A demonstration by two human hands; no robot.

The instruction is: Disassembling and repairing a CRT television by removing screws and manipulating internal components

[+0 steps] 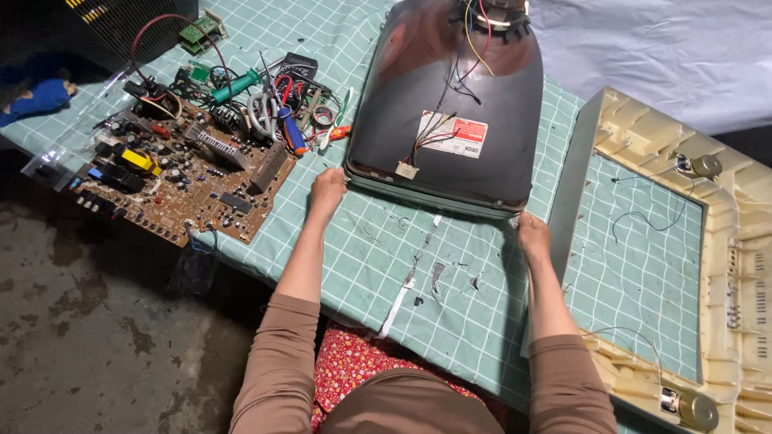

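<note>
Table under green checked cloth, spanning frame.
Picture tube, dark, face down, upper centre; wires and label on back.
Cream plastic front frame, lay flat at right, two small speakers at corners.
Brown circuit board, upper left, screwdrivers beside.
Left hand gripped tube's lower left corner; right hand gripped lower right corner; hands well apart.
</note>
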